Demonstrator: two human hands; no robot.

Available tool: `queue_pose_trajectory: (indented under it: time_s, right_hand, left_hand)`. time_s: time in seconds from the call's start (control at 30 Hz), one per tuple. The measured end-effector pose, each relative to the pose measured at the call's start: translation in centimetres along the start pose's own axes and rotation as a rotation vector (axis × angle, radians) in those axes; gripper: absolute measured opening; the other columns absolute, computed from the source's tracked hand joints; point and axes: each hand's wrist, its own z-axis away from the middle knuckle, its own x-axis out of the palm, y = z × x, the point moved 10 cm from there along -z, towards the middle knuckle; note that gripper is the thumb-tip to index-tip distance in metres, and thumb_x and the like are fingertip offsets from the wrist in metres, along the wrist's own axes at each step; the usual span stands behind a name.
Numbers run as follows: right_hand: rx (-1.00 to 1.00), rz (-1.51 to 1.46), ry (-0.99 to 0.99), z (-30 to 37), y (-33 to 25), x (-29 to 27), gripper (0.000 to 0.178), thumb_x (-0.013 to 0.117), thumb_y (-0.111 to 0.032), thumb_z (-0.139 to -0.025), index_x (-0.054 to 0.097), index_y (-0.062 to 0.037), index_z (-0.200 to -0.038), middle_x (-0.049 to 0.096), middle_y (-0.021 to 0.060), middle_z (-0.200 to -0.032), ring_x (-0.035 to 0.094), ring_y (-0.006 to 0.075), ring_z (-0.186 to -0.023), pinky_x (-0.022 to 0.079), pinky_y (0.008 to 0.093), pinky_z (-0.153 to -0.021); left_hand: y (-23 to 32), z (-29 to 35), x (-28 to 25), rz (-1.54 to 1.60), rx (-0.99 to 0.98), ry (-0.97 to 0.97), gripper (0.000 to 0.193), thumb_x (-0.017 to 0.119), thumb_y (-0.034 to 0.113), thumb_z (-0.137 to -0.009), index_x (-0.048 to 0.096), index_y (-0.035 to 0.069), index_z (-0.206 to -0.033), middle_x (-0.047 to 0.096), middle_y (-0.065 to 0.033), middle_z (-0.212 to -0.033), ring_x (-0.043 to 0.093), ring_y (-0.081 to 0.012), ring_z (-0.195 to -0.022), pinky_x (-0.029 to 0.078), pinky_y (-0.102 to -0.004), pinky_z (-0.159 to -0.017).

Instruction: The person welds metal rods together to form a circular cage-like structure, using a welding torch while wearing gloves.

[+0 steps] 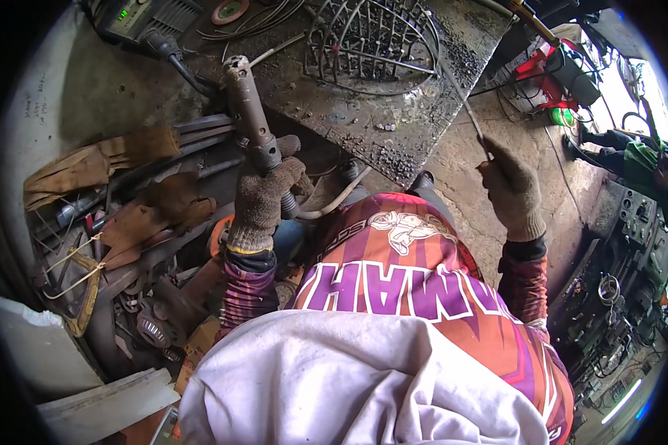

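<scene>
My left hand (263, 196), in a knit work glove, is closed round a brown welding electrode holder (249, 104) held upright beside the table's near left edge. A pale rod (278, 49) juts from near the holder's top toward the table. My right hand (513, 189), also gloved, pinches the lower end of a thin grey metal rod (467, 110). That rod slants up and left toward a curved frame of bent metal rods (375, 44) on the metal worktable (326, 115). Whether the rod touches the frame, I cannot tell.
A welding machine (145, 22) with a green display stands at the far left, near a round disc (230, 10). Dark grit litters the table. Leather pieces (152, 219) and scrap metal lie at left. Cables, a red item (538, 78) and another person (638, 159) are at right.
</scene>
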Motion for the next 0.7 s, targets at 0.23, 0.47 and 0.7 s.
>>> queue_pose_trajectory:
  time_s: [0.23, 0.47, 0.7]
  right_hand:
    - [0.033, -0.189, 0.033, -3.0, 6.4, -1.9, 0.045, 0.059, -0.017, -0.100, 0.059, -0.0088, -0.145, 0.061, -0.0048, -0.081, 0.051, 0.0033, -0.064, 0.043, 0.0213, -0.057]
    - [-0.305, -0.066, 0.004, -9.2, 6.1, -3.4, 0.043, 0.065, -0.022, -0.096, 0.061, -0.0062, -0.137, 0.074, 0.0177, -0.114, 0.072, 0.0326, -0.106, 0.056, 0.0394, -0.089]
    - [-0.621, 0.309, 0.033, -15.8, 0.5, -2.9, 0.036, 0.058, -0.016, -0.090, 0.065, -0.0087, -0.124, 0.071, 0.0241, -0.105, 0.068, 0.0438, -0.102, 0.055, 0.0513, -0.085]
  left_hand:
    - [0.2, 3.3, 3.5, 0.141, 0.048, 0.136, 0.043, 0.072, 0.005, -0.088, 0.060, -0.004, -0.128, 0.066, -0.0099, -0.083, 0.067, -0.0194, -0.068, 0.058, -0.0354, -0.064]
    - [-1.8, 7.6, 8.9, 0.167, 0.103, 0.211, 0.046, 0.069, 0.009, -0.090, 0.058, -0.001, -0.134, 0.067, -0.0103, -0.092, 0.067, -0.0208, -0.072, 0.061, -0.0430, -0.067]
    - [-4.8, 12.2, 14.2, 0.265, 0.134, 0.301, 0.046, 0.071, 0.007, -0.089, 0.058, -0.001, -0.133, 0.068, -0.0111, -0.092, 0.067, -0.0209, -0.070, 0.060, -0.0437, -0.066]
